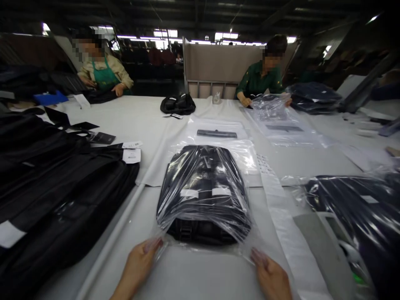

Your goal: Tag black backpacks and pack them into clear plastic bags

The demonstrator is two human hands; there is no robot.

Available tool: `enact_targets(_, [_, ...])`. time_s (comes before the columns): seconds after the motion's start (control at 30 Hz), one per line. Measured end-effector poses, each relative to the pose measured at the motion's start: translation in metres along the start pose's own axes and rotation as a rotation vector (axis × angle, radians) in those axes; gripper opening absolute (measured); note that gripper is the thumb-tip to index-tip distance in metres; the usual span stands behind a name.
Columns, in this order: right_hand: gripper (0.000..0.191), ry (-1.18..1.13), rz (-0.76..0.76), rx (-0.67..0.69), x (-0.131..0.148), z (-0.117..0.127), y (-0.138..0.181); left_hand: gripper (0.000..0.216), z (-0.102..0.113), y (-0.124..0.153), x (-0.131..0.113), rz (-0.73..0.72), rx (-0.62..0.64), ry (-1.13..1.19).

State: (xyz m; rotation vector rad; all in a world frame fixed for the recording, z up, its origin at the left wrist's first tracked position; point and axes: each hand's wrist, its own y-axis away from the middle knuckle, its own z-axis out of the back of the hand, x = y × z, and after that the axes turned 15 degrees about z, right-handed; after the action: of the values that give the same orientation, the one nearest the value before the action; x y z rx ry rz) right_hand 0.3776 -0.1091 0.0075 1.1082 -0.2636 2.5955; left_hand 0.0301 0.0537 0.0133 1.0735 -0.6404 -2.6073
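"Two hands on it, or just one?"

"Both. My left hand (pixel 140 260) pinches the near left corner of the clear plastic bag (pixel 204 204), and my right hand (pixel 271 271) pinches the near right corner. The fingertips are a little blurred, but thumb and fingers are closed on the film at each side."

"What's inside?"

"One dark backpack (pixel 203 231). It lies on the white table (pixel 200 277) right in front of me, just beyond my hands and midway between them. Its end with a buckle (pixel 186 231) faces me, close to the edge I'm gripping. Two white labels (pixel 189 193) show across its front."

"And on your left?"

"A big pile of black bags (pixel 71 200), with white tags (pixel 131 156) near its far corner."

"Your right?"

"A long white strip (pixel 281 208) runs along the table beside the backpack. Past it sits a heap of dark bags in plastic (pixel 359 208). Straight ahead, just beyond the backpack, some clear bags (pixel 240 133) lie flat, with a dark rectangle (pixel 216 133) showing on them."

"Anybody across from you?"

"Two people: a co-worker in a green apron (pixel 106 75) at the far left, hands by something black, and another in a dark green top (pixel 261 79) at the far right, handling clear plastic (pixel 270 106)."
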Motion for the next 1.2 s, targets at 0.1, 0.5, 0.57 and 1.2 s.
enact_targets(0.1, [0.052, 0.225, -0.117, -0.036, -0.021, 0.013, 0.020, 0.045, 0.025, 0.010, 0.029, 0.076, -0.095, 0.022])
enact_targets(0.5, [0.055, 0.179, -0.173, -0.151, -0.059, 0.029, 0.097, 0.043, 0.031, 0.083, 0.090, 0.169, -0.446, -0.024])
enact_targets(0.57, [0.056, 0.135, -0.176, -0.180, -0.064, 0.028, 0.105, 0.044, 0.030, 0.088, 0.096, 0.160, -0.474, 0.003])
enact_targets(1.2, [0.044, 0.344, 0.446, -0.378, -0.080, 0.017, 0.131, 0.040, 0.022, 0.078, 0.166, -0.596, -0.735, -0.486])
